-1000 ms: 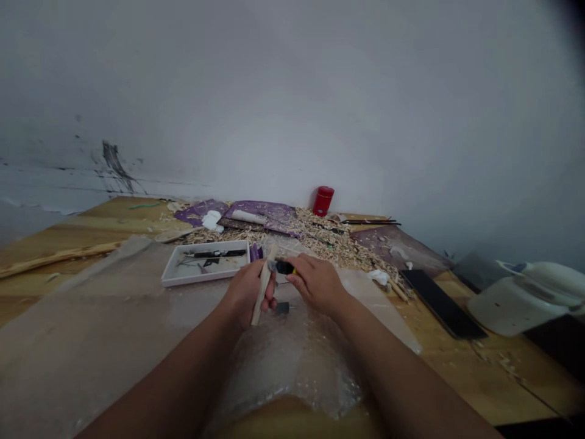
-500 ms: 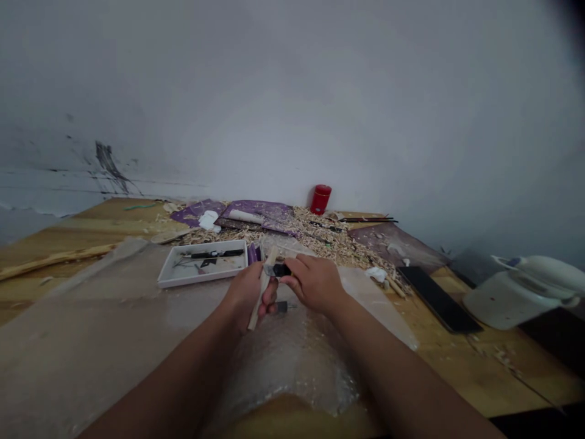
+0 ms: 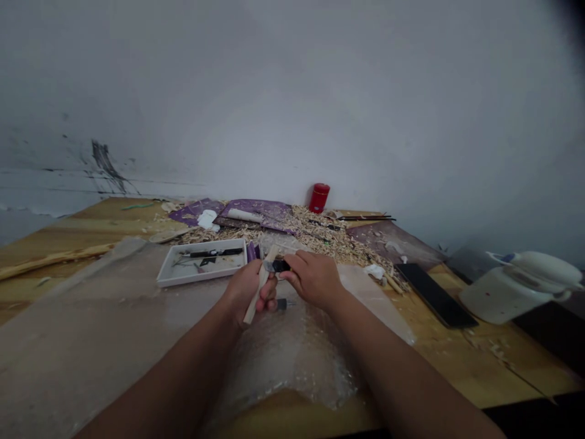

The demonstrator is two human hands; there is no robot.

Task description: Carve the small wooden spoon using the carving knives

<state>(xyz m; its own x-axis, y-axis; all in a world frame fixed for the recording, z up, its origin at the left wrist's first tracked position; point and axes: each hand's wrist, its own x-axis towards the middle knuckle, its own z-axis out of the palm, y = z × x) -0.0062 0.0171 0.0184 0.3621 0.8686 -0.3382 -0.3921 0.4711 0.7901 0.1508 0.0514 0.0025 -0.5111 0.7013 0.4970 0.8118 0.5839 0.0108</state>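
Note:
My left hand [image 3: 247, 285] is closed around a pale wooden stick [image 3: 254, 300], which slants up and away from me. In my right hand [image 3: 316, 278] is the black handle of a carving knife [image 3: 276, 266]; its short metal blade lies against the upper part of the stick. Both hands are close together over a sheet of bubble wrap [image 3: 292, 360]. Just under them a small dark tool [image 3: 283, 303] with a thin metal tip rests on the wrap. My right fingers hide most of the knife handle.
Left of my hands lies a white tray [image 3: 201, 280] with a black pen-like knife and small bits. Wood shavings [image 3: 347, 242] and purple plastic [image 3: 269, 210] spread behind. A red can [image 3: 319, 198] stands by the wall. At right are a black phone [image 3: 436, 296] and a white lidded bucket [image 3: 496, 299].
The stick's near end has shifted slightly left and up, and more of its face shows. Both hands keep their hold, and the blade stays at the stick. The whole view has shifted slightly.

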